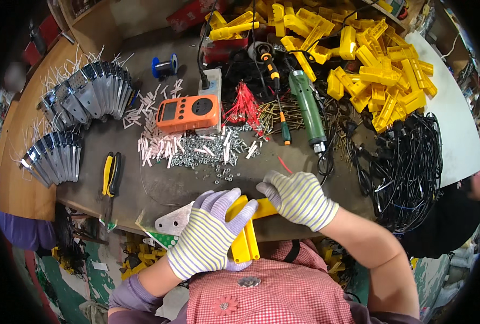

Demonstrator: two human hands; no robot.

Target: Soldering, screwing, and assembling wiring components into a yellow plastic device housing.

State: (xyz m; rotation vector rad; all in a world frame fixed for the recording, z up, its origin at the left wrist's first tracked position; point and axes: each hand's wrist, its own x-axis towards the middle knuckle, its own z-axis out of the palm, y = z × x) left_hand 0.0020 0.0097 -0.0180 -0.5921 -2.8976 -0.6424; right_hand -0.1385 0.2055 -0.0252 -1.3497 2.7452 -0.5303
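Observation:
Striped gloves cover both hands, which meet at the table's front edge. My left hand is closed around a yellow plastic housing, whose narrow end points toward my body. On the right, my right hand grips a yellow plastic piece that runs up to the housing. My hands hide where the two meet, so I cannot tell whether they are joined. Beside my left hand lies a grey metal plate with holes, partly covered by the hand.
Yellow housings heap at the back right above bundled black cables. A green electric screwdriver, an orange meter, loose nuts and white sleeves fill the middle. Metal plates with wires and yellow-black pliers lie left.

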